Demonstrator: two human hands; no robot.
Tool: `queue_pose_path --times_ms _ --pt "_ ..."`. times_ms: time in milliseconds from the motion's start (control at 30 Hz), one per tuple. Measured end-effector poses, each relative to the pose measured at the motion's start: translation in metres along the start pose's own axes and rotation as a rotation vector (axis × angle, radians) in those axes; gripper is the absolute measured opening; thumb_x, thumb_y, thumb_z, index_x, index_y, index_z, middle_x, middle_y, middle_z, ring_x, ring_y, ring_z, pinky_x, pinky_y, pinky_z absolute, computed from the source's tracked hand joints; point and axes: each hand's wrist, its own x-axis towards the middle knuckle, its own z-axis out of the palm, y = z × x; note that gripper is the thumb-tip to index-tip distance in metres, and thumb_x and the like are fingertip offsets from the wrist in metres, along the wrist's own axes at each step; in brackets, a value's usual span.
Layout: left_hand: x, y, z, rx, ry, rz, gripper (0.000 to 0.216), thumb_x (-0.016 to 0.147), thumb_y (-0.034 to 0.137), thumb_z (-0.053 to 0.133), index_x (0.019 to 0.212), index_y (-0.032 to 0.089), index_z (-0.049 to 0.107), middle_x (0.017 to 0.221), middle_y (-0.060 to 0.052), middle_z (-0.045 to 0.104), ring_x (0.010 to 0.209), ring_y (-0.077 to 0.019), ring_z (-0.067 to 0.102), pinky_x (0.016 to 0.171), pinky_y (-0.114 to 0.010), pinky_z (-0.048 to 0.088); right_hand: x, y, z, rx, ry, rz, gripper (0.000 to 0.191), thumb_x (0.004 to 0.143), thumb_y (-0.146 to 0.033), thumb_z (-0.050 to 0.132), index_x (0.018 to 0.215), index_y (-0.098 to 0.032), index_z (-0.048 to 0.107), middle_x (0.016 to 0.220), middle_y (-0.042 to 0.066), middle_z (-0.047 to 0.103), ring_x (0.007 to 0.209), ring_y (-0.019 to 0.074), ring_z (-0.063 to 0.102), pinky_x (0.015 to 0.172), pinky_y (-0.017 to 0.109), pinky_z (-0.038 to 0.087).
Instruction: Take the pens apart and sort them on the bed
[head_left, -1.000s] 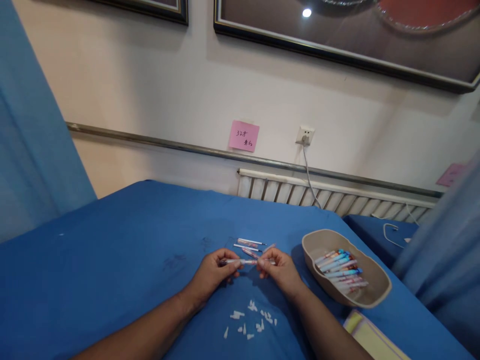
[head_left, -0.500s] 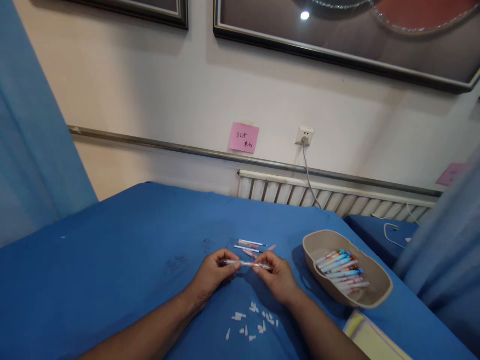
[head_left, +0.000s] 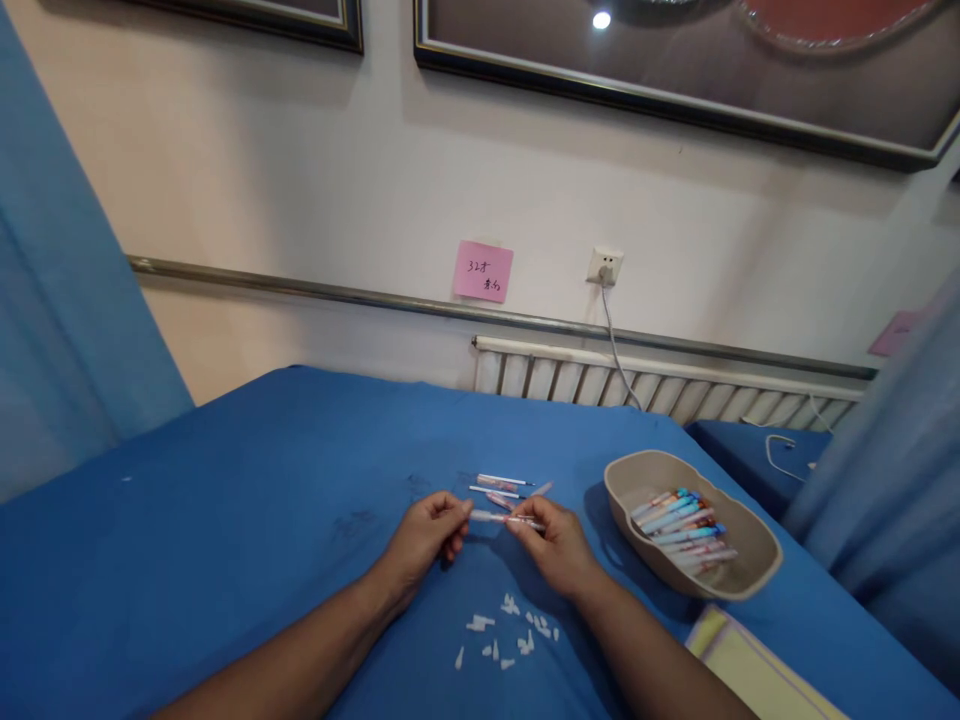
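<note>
My left hand (head_left: 427, 537) and my right hand (head_left: 553, 541) meet over the blue tablecloth (head_left: 225, 520), both pinched on one thin pen (head_left: 496, 518) held level between them. The left fingers grip its left end, the right fingers its right part. Just beyond the hands lie a few more pen parts (head_left: 501, 486) on the cloth. Several small white caps (head_left: 504, 637) are scattered on the cloth in front of my wrists.
A beige oval tray (head_left: 750, 578) with several coloured pens (head_left: 681, 530) stands to the right. A yellow-edged pad (head_left: 750, 672) lies at the near right. Behind the table are a wall, a radiator (head_left: 660, 392), a pink note (head_left: 483, 271) and a socket with a cable.
The left hand has slid to the pen's left end, so more of the pen shows between the hands. The view has shifted slightly.
</note>
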Motion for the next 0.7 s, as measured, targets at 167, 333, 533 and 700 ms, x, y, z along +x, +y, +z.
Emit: queue_pose_path --times_ms 167,333,533,700 --pt "-0.0049 0.0032 0.0009 -0.107 -0.078 0.039 0.033 0.053 0.022 0.08 0.08 0.016 0.061 0.087 -0.001 0.065 0.065 -0.0092 0.058 0.054 -0.017 0.042 0.0005 -0.0003 -0.0058 -0.062 -0.021 -0.046 0.019 0.08 -0.036 0.056 0.075 -0.021 0.065 0.067 0.0 0.062 0.061 0.0143 0.053 0.058 0.023 0.037" --pt "-0.0054 0.006 0.0065 -0.167 -0.056 -0.033 0.038 0.068 0.043 0.07 0.093 0.016 0.058 0.079 -0.003 0.065 0.059 -0.0113 0.06 0.05 -0.02 0.045 0.0009 -0.002 -0.0057 -0.161 -0.041 -0.112 0.022 0.084 -0.037 0.052 0.076 -0.022 0.066 0.069 0.001 0.063 0.064 0.0153 0.056 0.061 0.024 0.037" --pt "-0.0031 0.0013 0.0027 -0.069 -0.064 -0.028 0.029 0.061 0.033 0.076 0.067 0.014 0.055 0.068 0.001 0.062 0.048 -0.0061 0.052 0.045 -0.017 0.039 0.0012 -0.0023 -0.0072 -0.229 -0.049 -0.134 0.023 0.085 -0.036 0.051 0.074 -0.021 0.066 0.067 0.001 0.063 0.061 0.0151 0.055 0.058 0.024 0.035" --pt "-0.0048 0.0061 0.0045 -0.187 -0.079 -0.021 0.044 0.058 0.026 0.079 0.097 0.018 0.059 0.105 -0.006 0.063 0.074 -0.0128 0.062 0.061 -0.021 0.047 0.0007 -0.0034 -0.0075 -0.242 -0.061 -0.112 0.028 0.086 -0.038 0.048 0.072 -0.021 0.065 0.062 0.0 0.061 0.058 0.0142 0.053 0.055 0.023 0.034"
